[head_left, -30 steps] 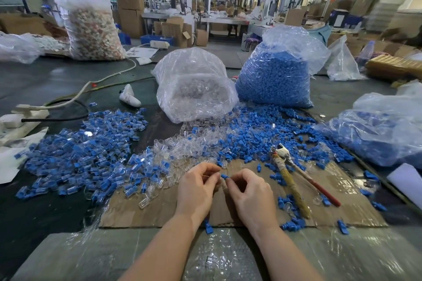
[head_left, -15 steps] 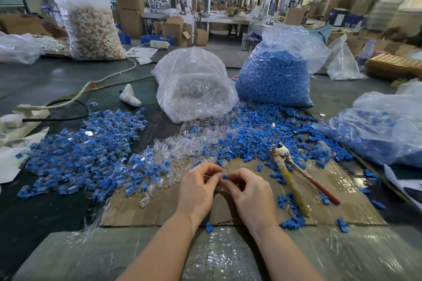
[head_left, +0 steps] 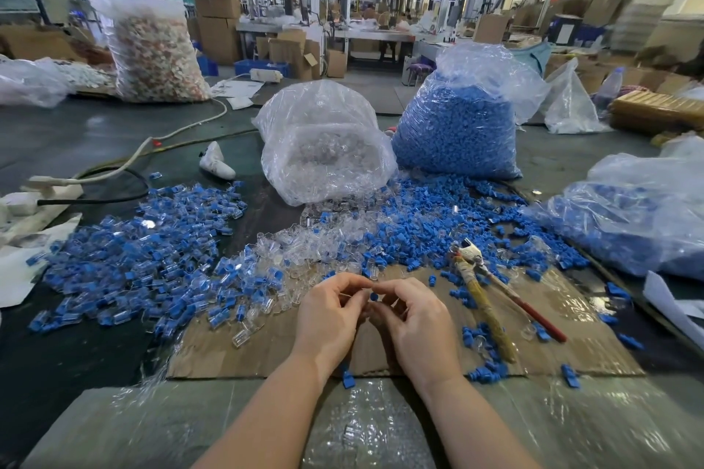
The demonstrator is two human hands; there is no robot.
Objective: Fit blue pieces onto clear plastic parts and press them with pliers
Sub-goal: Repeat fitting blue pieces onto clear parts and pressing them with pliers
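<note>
Both hands met over the cardboard sheet at the near edge of the worktop. The left hand had its fingers curled, thumb and forefinger pinched toward the middle; what they held was too small and clear to make out. The right hand was likewise curled, its fingertips pinching a small blue piece that showed between the two hands.

The pliers lay untouched on the cardboard just right of the hands, jaws pointing away, one handle wrapped in yellowish tape and the other red. Loose blue pieces were scattered around them.

A pile of assembled blue-and-clear parts spread across the worktop to the left. Ahead of the hands lay a heap of clear plastic parts, running into a spill of loose blue pieces on its right. Behind these stood a bag of clear parts and a bag of blue pieces, touching. Another bag with blue pieces lay at the far right.
</note>
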